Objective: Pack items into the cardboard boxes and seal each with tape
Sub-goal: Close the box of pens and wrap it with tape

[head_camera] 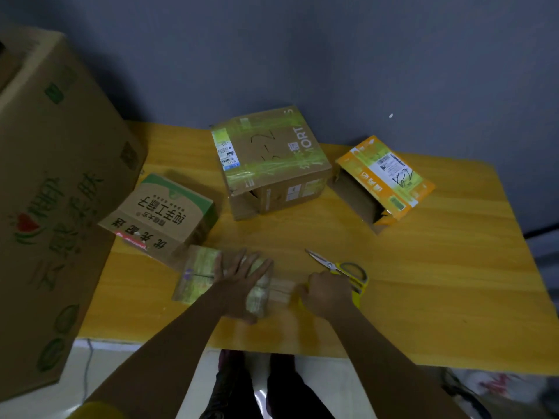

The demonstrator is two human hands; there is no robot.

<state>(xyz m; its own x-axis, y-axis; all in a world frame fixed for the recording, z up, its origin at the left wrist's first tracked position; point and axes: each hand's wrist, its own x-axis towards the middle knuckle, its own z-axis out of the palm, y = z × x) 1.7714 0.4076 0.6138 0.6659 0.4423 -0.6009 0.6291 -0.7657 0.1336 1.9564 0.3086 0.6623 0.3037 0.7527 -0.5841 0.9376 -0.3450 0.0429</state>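
Taping the little box at the near edge of the table

The small box (223, 279) sits at 6 o'clock on the yellow table (423, 267), close to the person. It looks light and a bit soft, with shiny tape all over it, so it could slide or squash; I think the best way to hold it is flat on top or by its two short sides. The left hand (239, 282) lies on top of it with its fingers straight and spread apart, pressing it down. The right hand (328, 293) is just beside the box at 3 o'clock, with its fingers curled tight around a yellow tape roll (302, 300), and a strip of tape runs from it to the box. The scissors (341, 267) lie just behind that hand. Three more boxes wait farther back, around 10, 12 and 2 o'clock.
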